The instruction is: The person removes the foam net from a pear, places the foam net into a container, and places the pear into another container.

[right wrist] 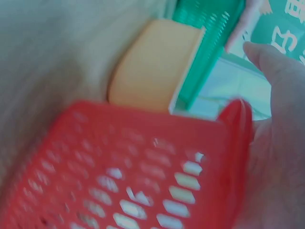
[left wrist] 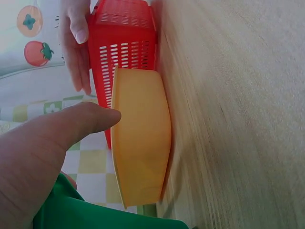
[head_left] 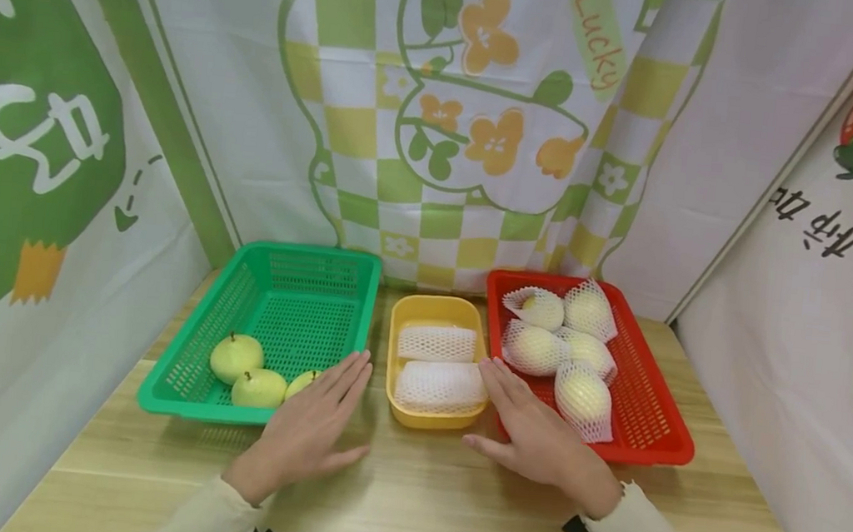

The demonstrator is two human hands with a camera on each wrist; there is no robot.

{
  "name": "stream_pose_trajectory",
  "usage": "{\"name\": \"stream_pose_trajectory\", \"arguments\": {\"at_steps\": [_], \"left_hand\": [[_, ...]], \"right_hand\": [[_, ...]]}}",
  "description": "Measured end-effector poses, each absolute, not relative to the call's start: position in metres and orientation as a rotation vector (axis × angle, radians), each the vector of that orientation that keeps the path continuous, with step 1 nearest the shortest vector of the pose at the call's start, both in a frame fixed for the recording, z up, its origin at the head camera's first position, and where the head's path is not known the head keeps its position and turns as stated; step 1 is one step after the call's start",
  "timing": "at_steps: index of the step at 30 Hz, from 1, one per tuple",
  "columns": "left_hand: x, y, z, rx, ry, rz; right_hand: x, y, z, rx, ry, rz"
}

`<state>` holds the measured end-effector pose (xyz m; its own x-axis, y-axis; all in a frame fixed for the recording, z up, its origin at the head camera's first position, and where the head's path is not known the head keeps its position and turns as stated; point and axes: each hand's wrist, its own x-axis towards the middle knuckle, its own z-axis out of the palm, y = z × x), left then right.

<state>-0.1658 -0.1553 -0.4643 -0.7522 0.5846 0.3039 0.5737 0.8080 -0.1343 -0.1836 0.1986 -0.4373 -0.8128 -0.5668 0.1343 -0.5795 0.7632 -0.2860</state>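
Note:
My left hand [head_left: 311, 428] lies with straight fingers over the front right corner of the green basket [head_left: 162, 370]. Three yellow-green pears [head_left: 236, 359] show at the front of that basket, one partly covered by the hand. My right hand [head_left: 533, 441], fingers also straight, is at the near left edge of the red basket [head_left: 660, 401]. Inside it sit several pears in white foam nets [head_left: 583, 399]. Between the hands stands a yellow tub [head_left: 431, 421] with white foam net sleeves [head_left: 439, 386] in two stacks. Neither hand grips anything.
All three containers stand on a wooden table [head_left: 408, 498]. A checked, printed curtain [head_left: 415, 215] hangs behind them. White printed walls close in the left and right sides.

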Motion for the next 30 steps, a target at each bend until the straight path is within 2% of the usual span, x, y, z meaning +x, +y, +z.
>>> {"name": "stream_pose_trajectory", "arguments": {"at_steps": [14, 30], "left_hand": [[-0.166, -0.154, -0.468, -0.868, -2.641, 0.064], [-0.166, -0.154, -0.466, -0.861, -2.66, 0.069]], "right_hand": [[-0.203, 0.269, -0.409, 0.442, -3.061, 0.528], [-0.229, 0.306, -0.434, 0.035, -3.234, 0.547]]}}
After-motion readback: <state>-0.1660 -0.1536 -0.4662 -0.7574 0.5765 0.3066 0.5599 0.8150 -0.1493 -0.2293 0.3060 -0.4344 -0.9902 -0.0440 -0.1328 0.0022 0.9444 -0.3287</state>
